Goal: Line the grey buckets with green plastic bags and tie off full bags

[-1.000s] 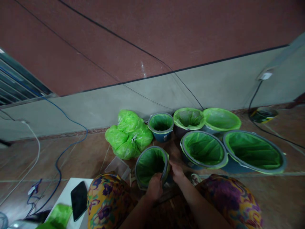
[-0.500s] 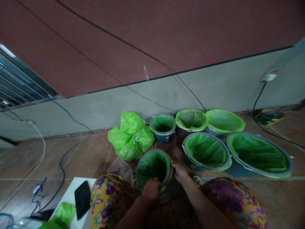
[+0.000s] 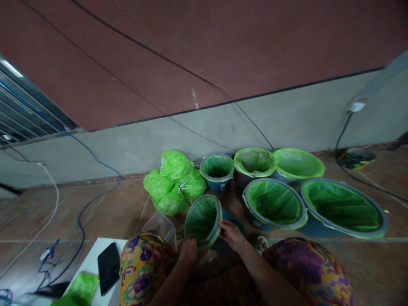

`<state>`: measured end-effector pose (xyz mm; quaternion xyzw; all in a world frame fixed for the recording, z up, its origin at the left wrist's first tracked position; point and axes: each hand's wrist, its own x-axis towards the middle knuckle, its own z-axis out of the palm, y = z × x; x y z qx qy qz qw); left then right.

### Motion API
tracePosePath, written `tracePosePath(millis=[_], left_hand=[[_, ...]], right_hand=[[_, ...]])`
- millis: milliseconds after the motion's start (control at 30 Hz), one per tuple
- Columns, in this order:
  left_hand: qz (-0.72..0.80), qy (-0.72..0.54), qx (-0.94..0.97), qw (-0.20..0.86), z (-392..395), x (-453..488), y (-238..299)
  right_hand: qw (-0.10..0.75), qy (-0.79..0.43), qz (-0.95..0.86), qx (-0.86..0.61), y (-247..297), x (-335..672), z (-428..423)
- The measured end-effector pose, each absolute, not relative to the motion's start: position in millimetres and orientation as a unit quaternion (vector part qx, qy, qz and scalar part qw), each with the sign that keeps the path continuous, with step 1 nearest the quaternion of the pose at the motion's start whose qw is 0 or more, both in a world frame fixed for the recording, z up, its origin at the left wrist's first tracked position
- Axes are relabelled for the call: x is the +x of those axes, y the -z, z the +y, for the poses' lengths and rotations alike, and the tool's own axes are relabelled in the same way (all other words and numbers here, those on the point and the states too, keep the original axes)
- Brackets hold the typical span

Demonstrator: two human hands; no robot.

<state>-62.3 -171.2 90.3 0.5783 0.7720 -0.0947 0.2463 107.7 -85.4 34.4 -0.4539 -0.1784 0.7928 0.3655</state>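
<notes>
Just beyond the green bag pile (image 3: 174, 182) the wall (image 3: 134, 148) stands close, and on the near side of the pile we see one clear tray (image 3: 159, 225). Five lined bins (image 3: 274, 202) crowd the pile's right. We hold a sixth, the tilted bin (image 3: 202, 219), nearer us and right of the pile. Our right hand (image 3: 231, 234) pinches its rim; our left hand (image 3: 188, 250) meets the near rim, its grip too hidden to tell. Left of the pile, tiled floor (image 3: 127, 204) stretches to one blue cable (image 3: 78, 220).
</notes>
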Motion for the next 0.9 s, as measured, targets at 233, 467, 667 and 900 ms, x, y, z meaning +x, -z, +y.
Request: tracePosePath(millis=[233, 467, 667, 900], left_hand=[[0.748, -0.222, 0.513, 0.357, -137, -40, -92], [0.736, -0.205, 0.546, 0.344, -126, -21, -86], [0.729, -0.194, 0.561, 0.341, -137, -16, -91], [0.734, -0.134, 0.569, 0.346, -145, -13, -96]], right_hand=[[0.288, -0.813, -0.241, -0.444, -35, 102, -97], [0.205, -0.814, -0.307, -0.449, -49, 111, -97], [0.309, -0.796, -0.255, -0.453, -48, 115, -85], [0.356, -0.768, -0.186, -0.499, -37, 115, -83]])
